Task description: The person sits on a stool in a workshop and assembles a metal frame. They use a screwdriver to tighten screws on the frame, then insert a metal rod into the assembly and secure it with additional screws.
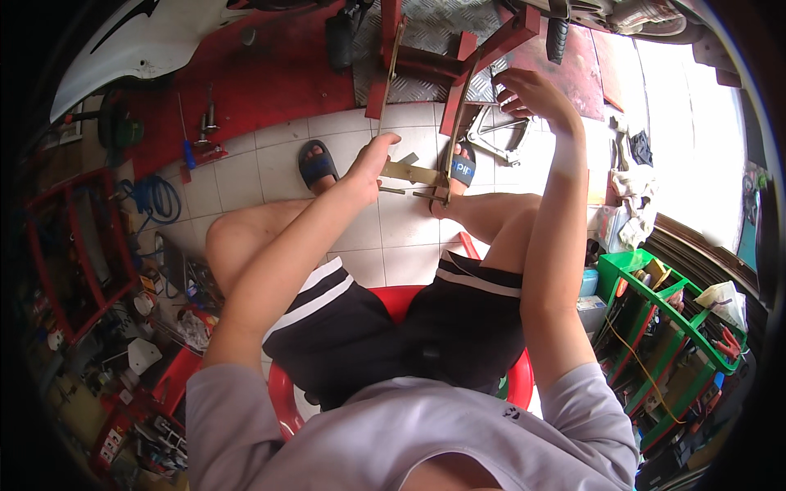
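Observation:
My left hand (370, 169) is closed around one side of a long brass-coloured metal frame (415, 173). Two thin bars of this frame run away from me and lean on a red metal stand (426, 64); a flat crosspiece joins them at the near end. To the right of the stand, my right hand (528, 94) is raised with its fingers bent and apart, and nothing shows in it. Below that hand, a silver triangular metal bracket (499, 135) lies on the tiles.
I sit on a red plastic chair (282, 401). Far left on a red board lie a blue-handled screwdriver (188, 154) and other tools. A coiled blue hose (157, 199) rests at left. A green tool rack (622, 266) stands at right. A white vehicle panel (143, 49) fills the upper left.

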The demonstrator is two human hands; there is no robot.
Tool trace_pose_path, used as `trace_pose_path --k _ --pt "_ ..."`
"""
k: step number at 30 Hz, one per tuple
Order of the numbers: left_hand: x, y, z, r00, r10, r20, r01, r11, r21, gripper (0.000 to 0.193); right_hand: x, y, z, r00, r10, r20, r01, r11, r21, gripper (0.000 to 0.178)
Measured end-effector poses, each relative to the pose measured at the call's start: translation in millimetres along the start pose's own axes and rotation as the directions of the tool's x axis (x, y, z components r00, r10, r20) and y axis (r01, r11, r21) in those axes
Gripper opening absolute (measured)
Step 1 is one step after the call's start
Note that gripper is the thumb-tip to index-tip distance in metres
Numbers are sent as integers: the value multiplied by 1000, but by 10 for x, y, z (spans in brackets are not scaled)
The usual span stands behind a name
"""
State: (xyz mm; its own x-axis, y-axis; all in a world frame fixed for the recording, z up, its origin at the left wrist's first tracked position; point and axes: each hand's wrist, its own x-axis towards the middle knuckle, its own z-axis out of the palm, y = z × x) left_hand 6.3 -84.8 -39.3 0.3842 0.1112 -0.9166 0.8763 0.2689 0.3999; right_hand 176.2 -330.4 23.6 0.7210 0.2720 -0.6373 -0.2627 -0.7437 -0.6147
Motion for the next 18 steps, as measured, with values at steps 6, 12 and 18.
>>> trace_pose_path --k 6,12,18 --pt "-218 53 -95 987 75 144 -86 994 73 60 38 -24 10 996 -11 -89 19 996 87 35" --pt "-642 223 -118 925 123 360 -108 992 -62 60 83 47 3 933 -81 -351 143 978 152 42" --pt "-297 -41 -27 936 168 308 -123 980 -159 25 133 -154 213 935 -196 -296 282 916 284 38"
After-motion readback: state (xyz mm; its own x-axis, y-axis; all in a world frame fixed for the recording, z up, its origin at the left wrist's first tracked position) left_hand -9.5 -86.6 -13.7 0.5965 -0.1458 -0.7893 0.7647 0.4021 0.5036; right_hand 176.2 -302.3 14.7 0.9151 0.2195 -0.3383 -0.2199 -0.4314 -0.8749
